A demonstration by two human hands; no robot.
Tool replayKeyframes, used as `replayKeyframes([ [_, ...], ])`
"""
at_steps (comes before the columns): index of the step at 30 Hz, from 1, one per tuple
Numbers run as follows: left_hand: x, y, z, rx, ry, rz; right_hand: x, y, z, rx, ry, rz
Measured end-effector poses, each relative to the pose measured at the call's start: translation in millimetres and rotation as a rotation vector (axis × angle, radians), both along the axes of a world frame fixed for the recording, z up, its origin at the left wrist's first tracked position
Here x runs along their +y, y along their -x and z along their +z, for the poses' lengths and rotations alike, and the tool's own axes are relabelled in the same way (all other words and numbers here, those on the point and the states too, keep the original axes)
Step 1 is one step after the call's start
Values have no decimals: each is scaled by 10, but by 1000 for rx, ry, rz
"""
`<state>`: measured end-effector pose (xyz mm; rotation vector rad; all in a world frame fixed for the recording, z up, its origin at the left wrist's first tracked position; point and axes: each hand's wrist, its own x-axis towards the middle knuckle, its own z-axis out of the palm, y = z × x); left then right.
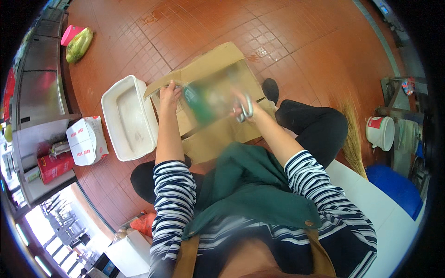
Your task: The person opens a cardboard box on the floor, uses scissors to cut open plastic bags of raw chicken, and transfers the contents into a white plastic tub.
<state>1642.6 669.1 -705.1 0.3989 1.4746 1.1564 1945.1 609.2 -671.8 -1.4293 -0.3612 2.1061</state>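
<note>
An open cardboard box (pixel 219 59) lies on the floor between my legs, its flaps folded outwards. Inside it is a blurred green item (pixel 199 104), apparently in clear plastic. My left hand (pixel 169 96) is at the box's left side, fingers curled beside the flap; what they pinch is unclear. In my right hand (pixel 240 104) I hold scissors with pale grey handles (pixel 248 107), over the box's right part. Motion blur hides the blades and much of the contents.
A white plastic tub (pixel 134 121) stands left of the box, beside a white printed carton (pixel 87 140). Further off lie a yellow-green bag (pixel 79 45) and a pink container (pixel 71 34). A straw broom (pixel 352 135) and a white bucket (pixel 380 132) are at right.
</note>
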Motion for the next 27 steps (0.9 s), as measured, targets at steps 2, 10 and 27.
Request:
replayKeyframes([
  [2, 23, -29, 25, 55, 18, 35, -50, 95, -16, -153, -46, 209],
  [10, 129, 255, 88, 467, 39, -137, 51, 242, -73, -781, -658, 803],
  [27, 332, 557, -51, 574, 104, -253, 892, 500, -304, -778, -941, 1112],
])
